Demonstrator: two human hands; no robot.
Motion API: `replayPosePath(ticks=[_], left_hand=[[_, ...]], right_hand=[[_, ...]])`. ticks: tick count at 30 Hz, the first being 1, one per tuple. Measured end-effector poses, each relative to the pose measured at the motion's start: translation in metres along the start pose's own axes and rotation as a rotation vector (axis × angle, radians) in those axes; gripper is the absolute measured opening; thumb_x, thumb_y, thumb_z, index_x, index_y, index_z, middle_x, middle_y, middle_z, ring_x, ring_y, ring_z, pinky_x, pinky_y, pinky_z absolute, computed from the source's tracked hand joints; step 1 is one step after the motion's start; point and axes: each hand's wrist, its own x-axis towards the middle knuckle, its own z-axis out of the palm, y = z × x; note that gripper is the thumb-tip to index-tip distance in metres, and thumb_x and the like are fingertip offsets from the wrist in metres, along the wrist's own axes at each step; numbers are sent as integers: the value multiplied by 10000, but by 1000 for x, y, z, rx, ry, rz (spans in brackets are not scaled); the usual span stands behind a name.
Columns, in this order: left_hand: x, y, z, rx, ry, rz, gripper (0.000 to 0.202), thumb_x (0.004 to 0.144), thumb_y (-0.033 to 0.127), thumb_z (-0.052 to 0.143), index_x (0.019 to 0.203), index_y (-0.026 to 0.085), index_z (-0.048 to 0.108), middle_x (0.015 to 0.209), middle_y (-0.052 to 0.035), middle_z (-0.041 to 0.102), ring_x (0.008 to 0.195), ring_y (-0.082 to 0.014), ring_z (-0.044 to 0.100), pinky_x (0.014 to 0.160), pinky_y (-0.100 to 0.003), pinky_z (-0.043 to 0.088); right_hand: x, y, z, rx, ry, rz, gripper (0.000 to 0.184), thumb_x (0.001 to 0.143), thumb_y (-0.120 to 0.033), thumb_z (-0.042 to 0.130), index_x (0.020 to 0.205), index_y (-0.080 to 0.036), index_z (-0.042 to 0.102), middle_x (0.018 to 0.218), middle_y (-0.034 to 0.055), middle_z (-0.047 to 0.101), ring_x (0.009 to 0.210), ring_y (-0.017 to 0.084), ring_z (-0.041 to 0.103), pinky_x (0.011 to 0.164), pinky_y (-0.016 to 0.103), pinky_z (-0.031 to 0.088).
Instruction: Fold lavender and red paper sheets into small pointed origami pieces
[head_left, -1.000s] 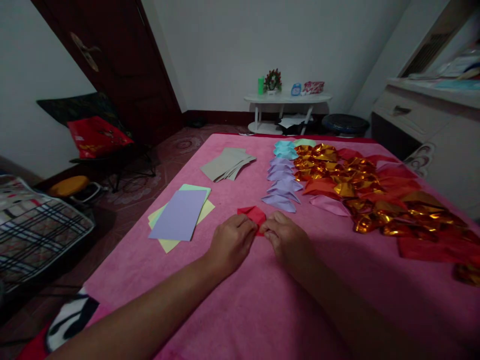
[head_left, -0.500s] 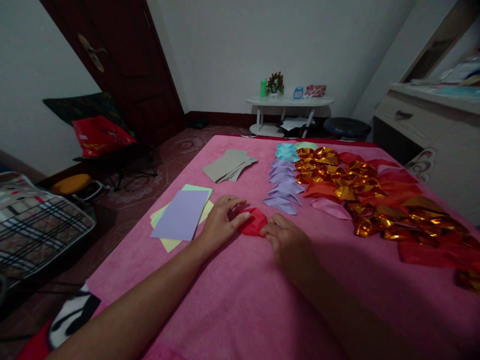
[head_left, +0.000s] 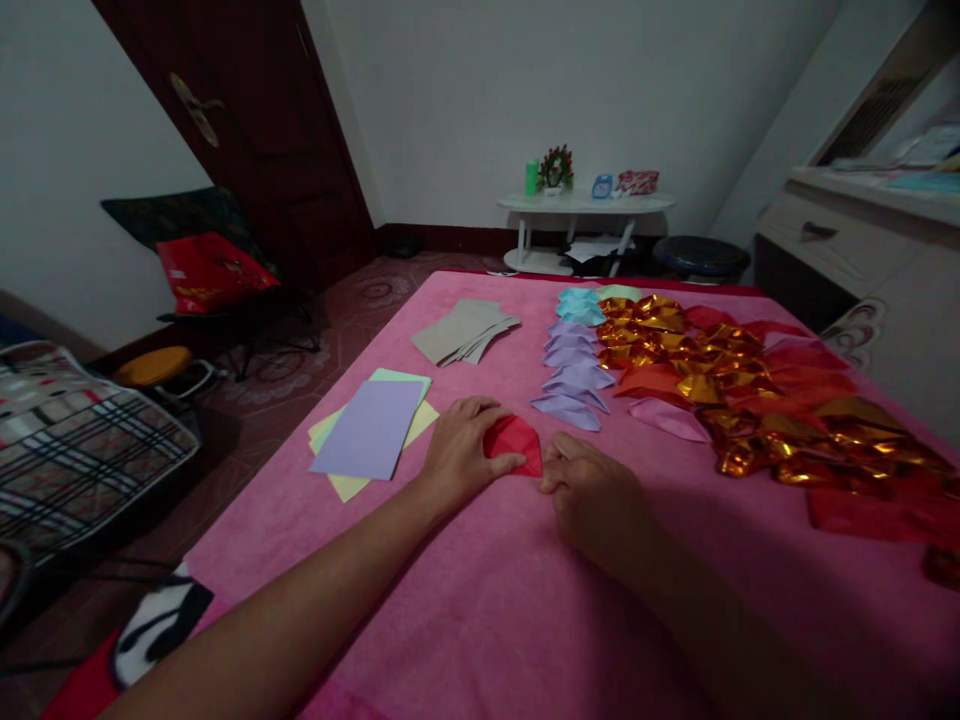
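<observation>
A small folded red paper (head_left: 514, 440) lies on the pink cloth in front of me. My left hand (head_left: 466, 447) holds it from the left, fingers over its far edge and thumb along its near edge. At the right corner of the paper, my right hand (head_left: 592, 490) is closed, thumb and index finger pinched together at the edge. Left of my hands rests a stack of purple, green and yellow sheets (head_left: 369, 430). Behind it are fanned grey sheets (head_left: 466, 330). A column of folded purple papers (head_left: 570, 380) stands beyond my right hand.
Rows of folded gold foil pieces (head_left: 652, 340) and red and orange papers (head_left: 877, 515) cover the right side of the pink-covered table (head_left: 450, 600). A white side table (head_left: 592, 202) is by the wall. A checked bag (head_left: 97, 450) stands at left.
My left thumb has moved down from the top of the red paper to its near edge, showing more of its surface. The view has shifted slightly.
</observation>
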Motion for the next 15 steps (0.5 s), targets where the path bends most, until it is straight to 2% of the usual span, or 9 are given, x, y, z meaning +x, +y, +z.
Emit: replayPosePath(ticks=[3, 6, 9, 11, 13, 15], left_hand=[[-1, 0, 0, -9, 5, -3, 552, 658, 467, 742, 1137, 215, 630, 1167, -73, 602, 1072, -259, 519, 940, -399, 414], [-1, 1, 0, -26, 16, -6, 546, 654, 449, 751, 1134, 221, 625, 1152, -70, 608, 1069, -258, 521, 932, -394, 414], [-2, 2, -1, -41, 22, -17, 544, 645, 444, 761, 1120, 218, 626, 1128, -71, 617, 1046, -259, 529, 913, -392, 420], [-2, 2, -2, -55, 27, -25, 538, 640, 440, 766, 1107, 211, 629, 1107, -76, 627, 1028, -261, 537, 902, -394, 423], [-3, 3, -3, -93, 35, -25, 541, 635, 440, 772, 1105, 211, 631, 1087, -80, 639, 1013, -262, 548, 895, -395, 423], [-4, 5, -5, -174, 39, -18, 565, 617, 452, 782, 1107, 213, 635, 1065, -80, 655, 989, -259, 565, 886, -387, 428]], right_hand=[[3, 7, 2, 48, 44, 91, 187, 662, -34, 449, 563, -185, 499, 654, 4, 528, 582, 115, 482, 565, 244, 319], [5, 11, 9, 51, 176, 203, 121, 688, -116, 517, 764, -189, 577, 743, 9, 591, 615, 128, 521, 603, 241, 362], [5, 7, 14, -3, 185, 160, 185, 734, -252, 599, 907, -185, 599, 898, 44, 627, 710, 154, 569, 639, 252, 378], [5, 1, 15, -36, 160, 137, 133, 752, -274, 611, 857, -192, 603, 887, 42, 622, 734, 161, 574, 633, 253, 368], [4, -3, 14, -36, 139, 168, 69, 759, -267, 613, 772, -202, 593, 808, 18, 605, 682, 148, 556, 605, 253, 348], [5, -4, 12, -6, 121, 204, 81, 756, -251, 612, 701, -206, 574, 755, 0, 587, 628, 133, 530, 579, 251, 326]])
